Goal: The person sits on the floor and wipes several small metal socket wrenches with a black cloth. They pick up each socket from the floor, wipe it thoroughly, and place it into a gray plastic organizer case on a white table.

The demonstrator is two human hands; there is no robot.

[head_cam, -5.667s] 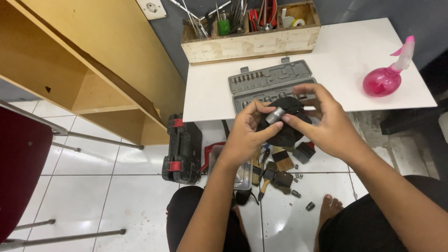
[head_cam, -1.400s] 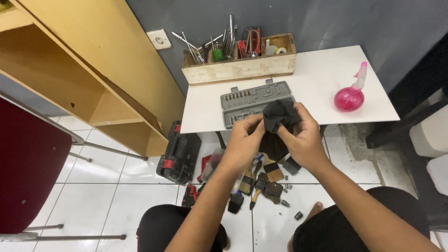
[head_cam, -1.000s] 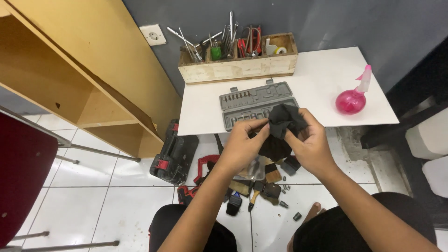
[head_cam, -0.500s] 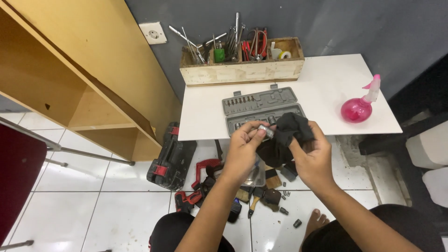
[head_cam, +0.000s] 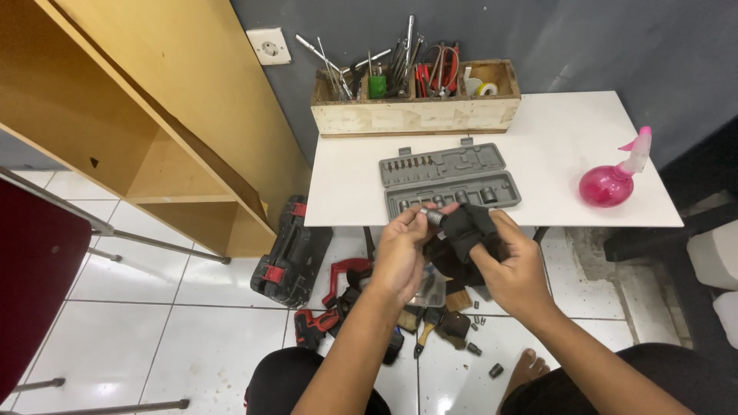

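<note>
Head view, the only one I have: my left hand (head_cam: 403,253) pinches a small dark metal socket (head_cam: 434,217) between thumb and fingertips, fingers closed narrow around it, just in front of the near edge of the white table (head_cam: 553,138). My right hand (head_cam: 516,265) is closed on a black cloth (head_cam: 465,229), bunched and pressed against the end of the socket, so both hands meet at that one spot. Just beyond them on the table lies an open grey socket case (head_cam: 450,178), its near row holding several sockets with some slots bare, its far half showing a row of small bits. At the back of the table, against the grey wall, stands a long wooden tool box (head_cam: 415,115) crowded with upright wrenches, drivers and red-handled pliers. A pink spray bottle (head_cam: 611,183) sits well apart on the right side of the table. Below my hands, on the white tiled floor, I see a scatter of tools and loose small sockets, a red clamp (head_cam: 346,273), and a black case with red latches (head_cam: 292,253) beside the table leg. A wooden shelf unit (head_cam: 154,115) fills the left, with a white wall socket (head_cam: 269,46) beside it, and a dark red chair (head_cam: 38,277) at the far left edge.
</note>
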